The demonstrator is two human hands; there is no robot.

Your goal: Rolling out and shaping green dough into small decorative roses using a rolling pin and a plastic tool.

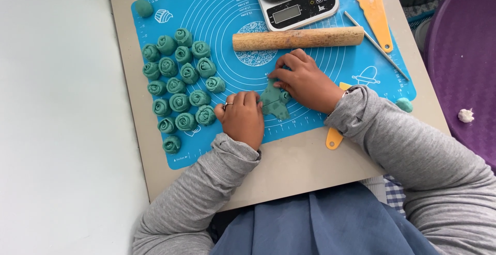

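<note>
A flat piece of teal dough (272,101) lies on the blue silicone mat (315,84). My left hand (242,116), with a ring on one finger, presses its fingertips on the dough's left edge. Fingers of my right hand (305,79) pinch and fold the dough's upper right edge. Both hands touch the same piece. Several finished teal dough rosettes (178,82) sit in rows on the mat, just left of my left hand.
A wooden rolling pin (298,38) lies across the mat above my hands. Behind it stand a kitchen scale (297,6), a yellow scraper (369,4) and a thin metal rod (376,46). A dough ball (144,8) sits far left; a purple surface (462,59) is right.
</note>
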